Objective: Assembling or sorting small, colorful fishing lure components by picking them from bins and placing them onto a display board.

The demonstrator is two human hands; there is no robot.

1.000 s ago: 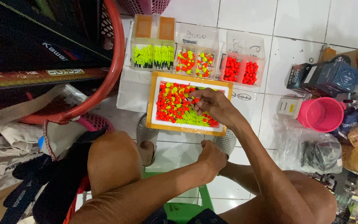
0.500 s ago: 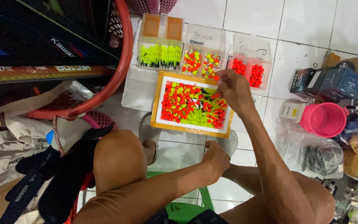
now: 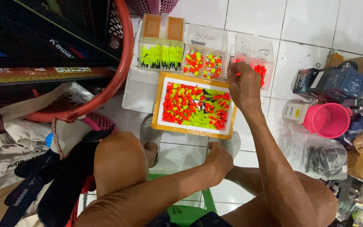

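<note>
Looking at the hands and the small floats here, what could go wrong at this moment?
1. The right hand pinches a small red float over the clear box of red floats; it could slip onto the white tiled floor.
2. The tray is heaped with loose floats; the forearm passing over its corner might knock some out.

I see a tray [image 3: 158, 105] with an orange rim and white inside, full of red, orange and neon-yellow floats [image 3: 192, 105]. Behind it, clear boxes: one [image 3: 161, 56] holds neon-yellow pieces, another [image 3: 260, 71] red ones. The cup [image 3: 326, 120] is pink, the floor tiles [image 3: 248, 17] white, the stool [image 3: 181, 210] green.
</note>
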